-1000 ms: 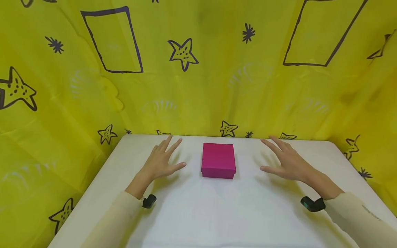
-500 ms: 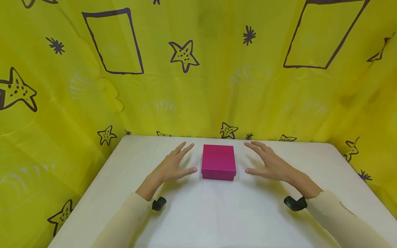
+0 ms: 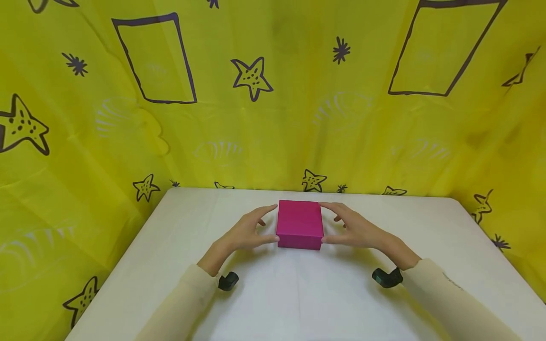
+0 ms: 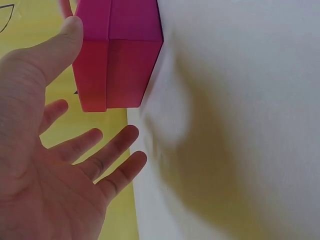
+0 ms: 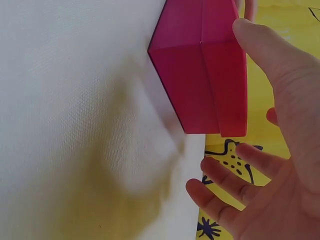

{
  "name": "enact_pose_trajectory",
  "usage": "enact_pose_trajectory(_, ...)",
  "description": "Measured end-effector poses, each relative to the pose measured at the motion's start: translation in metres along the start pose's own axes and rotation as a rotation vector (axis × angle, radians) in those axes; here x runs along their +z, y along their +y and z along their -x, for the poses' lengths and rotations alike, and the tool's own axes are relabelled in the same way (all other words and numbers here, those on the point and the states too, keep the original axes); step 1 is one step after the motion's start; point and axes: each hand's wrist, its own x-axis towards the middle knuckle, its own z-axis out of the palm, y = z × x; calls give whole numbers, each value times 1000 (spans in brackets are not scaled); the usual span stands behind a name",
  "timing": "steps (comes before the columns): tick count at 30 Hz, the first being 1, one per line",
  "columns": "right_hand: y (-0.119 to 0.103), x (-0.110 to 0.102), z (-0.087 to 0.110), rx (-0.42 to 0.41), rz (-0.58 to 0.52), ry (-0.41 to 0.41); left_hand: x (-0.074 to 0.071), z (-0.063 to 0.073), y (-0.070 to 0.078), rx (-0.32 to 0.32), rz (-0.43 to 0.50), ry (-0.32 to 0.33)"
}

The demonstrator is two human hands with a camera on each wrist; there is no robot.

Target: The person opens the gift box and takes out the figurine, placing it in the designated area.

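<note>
A pink lidded box (image 3: 300,219) sits closed on the white table, between the two hands. My left hand (image 3: 241,234) is at its left side, thumb tip at the lid's front corner and index fingertip by the back corner. On the opposite side, my right hand (image 3: 362,229) mirrors this, thumb and index fingertip at the right corners. In the left wrist view the thumb (image 4: 70,35) meets the lid's edge while the other visible fingers spread loosely below. The right wrist view has the thumb (image 5: 250,35) at the lid's edge too. Firm contact cannot be told.
The white table (image 3: 294,303) carries the box towards its far edge. A yellow curtain (image 3: 290,132) with drawn starfish hangs behind and along both sides. A dark wrist device shows under the left wrist (image 3: 228,281) and the right wrist (image 3: 387,278).
Both hands have moved inward from either side until their thumbs and index fingertips came to the box's corners. The spread fingers have drawn in somewhat. The box has stayed in place.
</note>
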Motion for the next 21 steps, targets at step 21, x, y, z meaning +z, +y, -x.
enact_pose_trajectory(21,6,1,-5,47,-158,-125,-2,-14,-2,-15,264,-91)
